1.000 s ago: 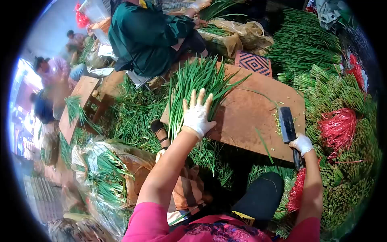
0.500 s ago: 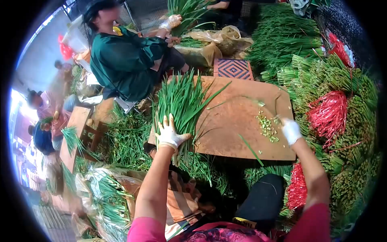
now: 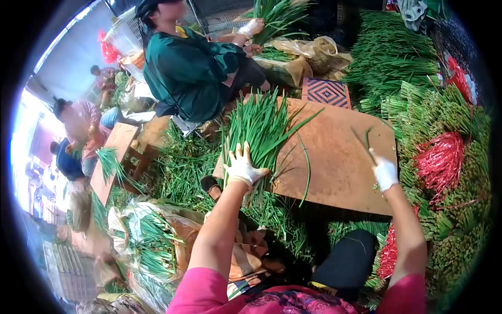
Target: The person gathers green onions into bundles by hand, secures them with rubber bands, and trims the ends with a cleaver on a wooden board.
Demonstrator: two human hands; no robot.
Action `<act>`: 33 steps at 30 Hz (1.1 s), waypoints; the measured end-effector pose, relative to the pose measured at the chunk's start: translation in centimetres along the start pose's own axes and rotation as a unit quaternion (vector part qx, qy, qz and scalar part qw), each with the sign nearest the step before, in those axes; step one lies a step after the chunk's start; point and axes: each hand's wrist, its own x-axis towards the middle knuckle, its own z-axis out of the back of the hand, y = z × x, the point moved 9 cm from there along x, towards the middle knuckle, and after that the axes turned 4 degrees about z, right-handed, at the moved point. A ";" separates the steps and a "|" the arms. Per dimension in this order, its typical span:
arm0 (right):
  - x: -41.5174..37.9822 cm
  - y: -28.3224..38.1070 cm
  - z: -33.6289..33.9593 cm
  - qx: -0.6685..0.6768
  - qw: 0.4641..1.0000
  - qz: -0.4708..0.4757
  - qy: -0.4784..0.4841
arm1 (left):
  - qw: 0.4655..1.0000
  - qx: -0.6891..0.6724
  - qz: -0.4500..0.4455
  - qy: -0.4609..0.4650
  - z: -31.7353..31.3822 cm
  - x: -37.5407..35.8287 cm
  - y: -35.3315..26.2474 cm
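Observation:
A thick bunch of garlic chives lies at the left end of a brown wooden board. My left hand, in a white glove, rests flat on the stalks with fingers spread. At the board's right side, my gloved right hand is closed around a knife. Its thin, dark blade points away over the board, and the handle is mostly hidden in my fingers. A thin green leaf piece is beside the blade. A few cut bits show by my right hand.
Tied chive bundles are stacked at right, with red plastic strips on them. A person in a dark green top sits across, holding chives. Loose greens cover the ground. A filled plastic bag stands at lower left.
The pile of cut pieces at the board's right end is gone, apart from a few bits. My left hand stays on the bunch. The whole view has shifted.

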 end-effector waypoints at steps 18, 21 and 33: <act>-5.0 5.5 0.6 -0.452 0.871 0.191 0.025 | 0.983 -0.116 -0.108 -0.097 4.6 0.4 1.3; -5.5 10.6 -0.4 -0.125 0.942 0.309 -0.030 | 0.956 -0.188 -0.115 -0.195 6.1 3.3 6.4; 1.8 16.4 -23.8 0.555 0.818 -0.062 0.137 | 0.912 -0.391 -0.057 0.112 -3.2 -1.5 -4.5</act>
